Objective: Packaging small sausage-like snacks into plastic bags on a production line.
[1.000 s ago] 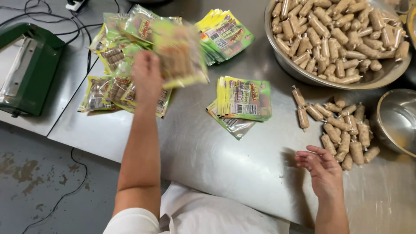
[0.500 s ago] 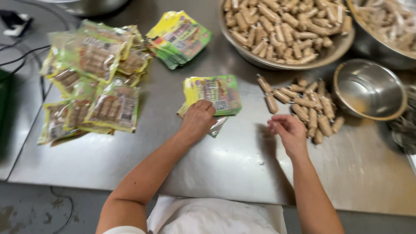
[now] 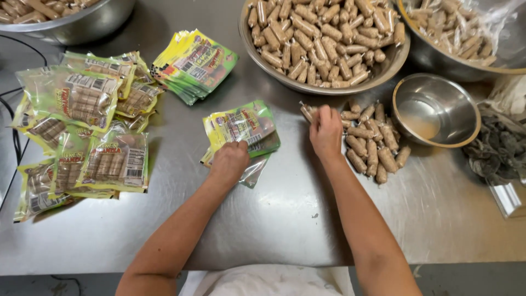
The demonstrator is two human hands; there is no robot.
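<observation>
Left hand (image 3: 230, 163) pinching top green-yellow plastic pouch (image 3: 241, 125) left of loose brown sausage pile (image 3: 372, 145); right hand (image 3: 326, 131) closed on pile's leftmost sausage. Risk: neighbouring sausages rolling, pouch stack sliding.

A small stack of flat, empty green-and-yellow printed plastic pouches (image 3: 244, 127) is lying on the steel table, near its middle, fanned slightly so that their edges are showing one under another; the top pouch is lifting at its near edge, tilted up off the rest, and a clear-backed pouch is sticking out beneath the stack toward the near side. Just to the right, a loose heap of short, tan, cylinder-shaped sausages in tight clear wrapping with pinched ends (image 3: 372, 142) is lying on the same table, the pieces pointing in mixed directions and touching one another; the leftmost sausage (image 3: 306, 111) is sitting at the heap's edge, angled toward the pouches.
</observation>
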